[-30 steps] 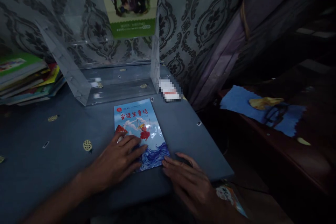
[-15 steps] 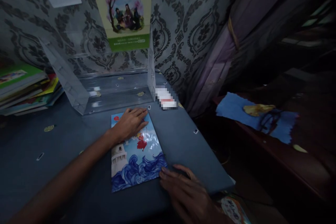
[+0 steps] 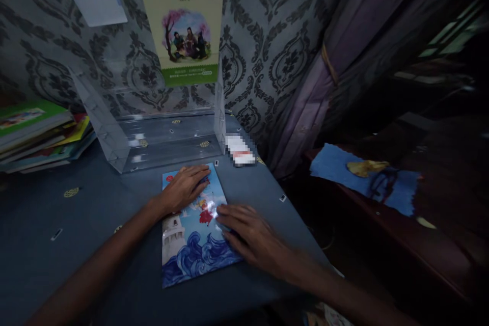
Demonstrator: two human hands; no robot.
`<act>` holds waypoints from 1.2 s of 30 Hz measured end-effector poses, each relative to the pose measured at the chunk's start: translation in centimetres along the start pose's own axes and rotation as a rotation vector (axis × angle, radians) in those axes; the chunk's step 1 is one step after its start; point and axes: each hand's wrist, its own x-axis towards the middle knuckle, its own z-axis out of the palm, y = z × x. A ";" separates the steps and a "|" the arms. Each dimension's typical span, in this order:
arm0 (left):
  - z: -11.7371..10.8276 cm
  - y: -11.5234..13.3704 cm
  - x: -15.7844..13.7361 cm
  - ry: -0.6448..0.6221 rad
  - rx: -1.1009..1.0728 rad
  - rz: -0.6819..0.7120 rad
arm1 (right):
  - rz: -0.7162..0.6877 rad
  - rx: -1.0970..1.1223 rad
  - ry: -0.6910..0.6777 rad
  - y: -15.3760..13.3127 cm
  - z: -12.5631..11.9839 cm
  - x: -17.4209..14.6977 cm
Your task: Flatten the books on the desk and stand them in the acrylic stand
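A thin picture book (image 3: 187,254) lies on the dark table, its glossy cover painted with blue waves, a white tower and a red figure. My left hand (image 3: 186,187) rests flat across the upper part of the cover, fingers stretched toward the top right corner. Over the right edge of the book, at mid height, my right hand (image 3: 248,232) lies with its fingers extended onto the cover. Neither hand grips the book. Parts of the cover's top are hidden under the left hand.
Behind the book stands a clear plastic stand (image 3: 114,147), with a green-and-cream book (image 3: 187,35) upright above it. Stacked books (image 3: 34,132) sit at the left. A blurred white item (image 3: 240,150) lies right of the stand. Blue cloth (image 3: 332,165) drapes over a reddish surface at right.
My right hand has moved up and left from the book's lower right corner onto its cover. My left hand stays on the upper part. The view has tilted up slightly.
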 end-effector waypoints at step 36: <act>-2.1 0.3 -4.7 0.011 0.169 -0.120 | 0.295 0.430 0.028 10.4 5.0 9.5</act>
